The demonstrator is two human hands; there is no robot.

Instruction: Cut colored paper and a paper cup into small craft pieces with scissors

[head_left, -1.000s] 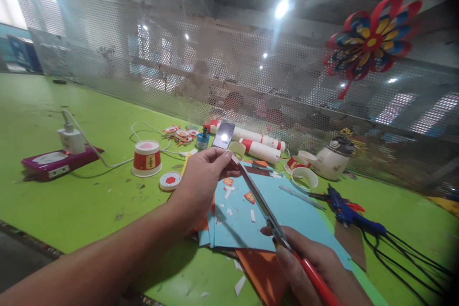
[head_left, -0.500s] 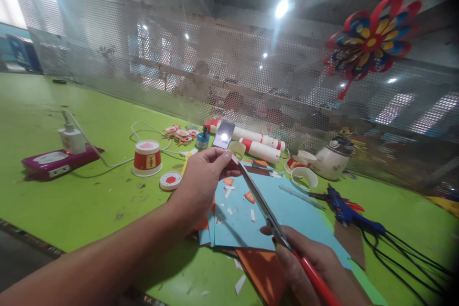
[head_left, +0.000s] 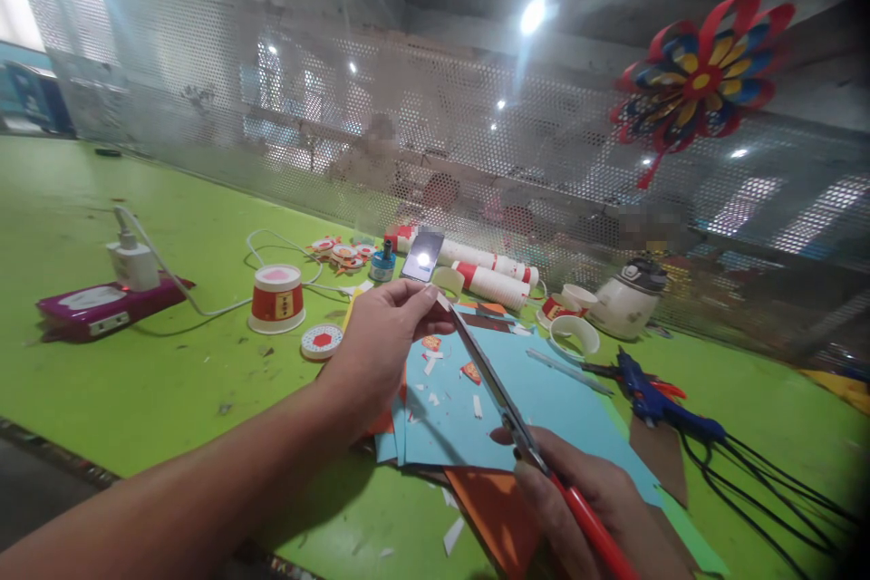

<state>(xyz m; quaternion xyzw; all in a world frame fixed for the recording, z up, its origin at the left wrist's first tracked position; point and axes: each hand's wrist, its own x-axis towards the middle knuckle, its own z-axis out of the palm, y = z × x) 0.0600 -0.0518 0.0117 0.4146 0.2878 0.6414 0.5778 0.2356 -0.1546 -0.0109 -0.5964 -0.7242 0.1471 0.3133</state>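
My right hand (head_left: pixel 577 489) is closed round the red handles of a pair of scissors (head_left: pixel 493 385), whose long blades look nearly closed and point up and away to the left. At their tips, my left hand (head_left: pixel 381 335) pinches a small white piece of paper (head_left: pixel 443 299), mostly hidden by the fingers. Beneath both hands lie light blue paper sheets (head_left: pixel 544 390) strewn with white scraps and red-and-yellow cut-outs (head_left: pixel 470 372). Orange paper (head_left: pixel 496 517) sticks out from under the blue stack.
Left of my hands stand an upturned red-and-white paper cup (head_left: pixel 277 299) and a round patterned disc (head_left: pixel 322 342). A purple power strip (head_left: pixel 101 308) is farther left. Behind are a phone (head_left: pixel 422 254) and paper-cup tubes (head_left: pixel 489 285). A blue glue gun (head_left: pixel 670 403) with black cables lies right.
The whole view has shifted very slightly. Both hands keep nearly the same pose, with the scissor tips still at the left fingers.
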